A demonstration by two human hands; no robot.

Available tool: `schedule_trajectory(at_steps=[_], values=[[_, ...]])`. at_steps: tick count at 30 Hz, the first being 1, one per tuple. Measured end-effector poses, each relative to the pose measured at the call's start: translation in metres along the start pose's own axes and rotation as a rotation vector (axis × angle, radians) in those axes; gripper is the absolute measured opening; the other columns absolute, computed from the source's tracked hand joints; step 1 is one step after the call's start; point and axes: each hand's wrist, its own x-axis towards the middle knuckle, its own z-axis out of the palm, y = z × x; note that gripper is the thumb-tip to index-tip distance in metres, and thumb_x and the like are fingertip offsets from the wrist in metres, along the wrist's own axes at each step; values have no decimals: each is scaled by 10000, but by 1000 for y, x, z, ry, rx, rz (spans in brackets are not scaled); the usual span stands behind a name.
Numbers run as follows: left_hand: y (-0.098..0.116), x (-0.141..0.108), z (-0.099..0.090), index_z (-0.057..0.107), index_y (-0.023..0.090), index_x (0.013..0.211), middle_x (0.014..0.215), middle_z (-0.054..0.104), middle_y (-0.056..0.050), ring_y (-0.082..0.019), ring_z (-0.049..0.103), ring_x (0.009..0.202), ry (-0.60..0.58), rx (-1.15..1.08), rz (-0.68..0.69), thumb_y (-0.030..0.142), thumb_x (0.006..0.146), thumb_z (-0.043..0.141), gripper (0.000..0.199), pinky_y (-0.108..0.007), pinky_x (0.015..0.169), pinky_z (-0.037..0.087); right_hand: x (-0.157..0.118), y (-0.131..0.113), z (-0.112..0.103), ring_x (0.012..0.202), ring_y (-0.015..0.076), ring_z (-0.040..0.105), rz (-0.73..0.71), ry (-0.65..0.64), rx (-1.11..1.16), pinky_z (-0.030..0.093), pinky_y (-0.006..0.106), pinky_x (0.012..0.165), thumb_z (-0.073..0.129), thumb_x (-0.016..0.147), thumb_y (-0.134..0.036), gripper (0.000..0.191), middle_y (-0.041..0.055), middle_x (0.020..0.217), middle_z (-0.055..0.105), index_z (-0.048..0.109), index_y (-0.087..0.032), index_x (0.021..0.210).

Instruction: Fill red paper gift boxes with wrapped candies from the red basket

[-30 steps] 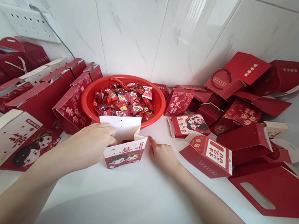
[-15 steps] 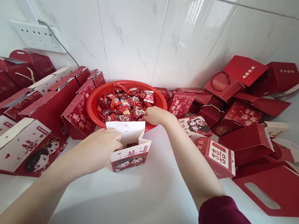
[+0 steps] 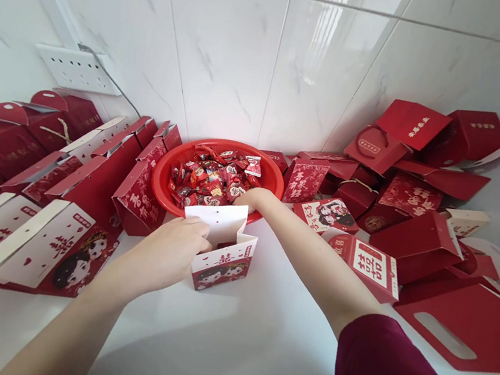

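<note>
A red plastic basket [image 3: 159, 183] holds a heap of wrapped candies [image 3: 209, 175] against the wall. In front of it stands a white and red candy box [image 3: 221, 271] with its top flaps up. My left hand [image 3: 170, 247] is closed on the left side of that box. Over the near right rim of the basket reaches my right hand [image 3: 252, 200], its fingers down among the candies and behind the raised flap. Those fingertips are hidden, so whether they hold a candy does not show.
Rows of red and white boxes [image 3: 35, 243] line the left side. At the right, red gift boxes [image 3: 407, 236] are piled up, with a double-happiness box [image 3: 368, 261] near my right forearm. A socket panel [image 3: 77, 69] with a cable is on the tiled wall.
My right hand has gone slightly lower into the candies, and its fingers are now more hidden behind the flap. The whole view has shifted a little; my left hand keeps hold of the box.
</note>
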Motion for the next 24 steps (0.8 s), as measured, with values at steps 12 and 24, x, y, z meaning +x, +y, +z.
schedule_trajectory(at_steps=[12,24], values=[[3,0,0,679,199,627,745,635,-44,-201,551,709,52,-18,-14,157,814,517,251,-321,607,308,-76,25,3,1120,196,612,-148,364,435,470,335,959,557,926,-297,342,109,1262,647,613,-148,1228],[17,3,2,733,239,827,828,696,-26,-200,619,786,76,-83,-2,218,882,507,233,-301,740,421,-129,-4,2,841,152,623,-278,712,646,484,289,771,621,905,-351,256,28,963,696,668,-171,1080]])
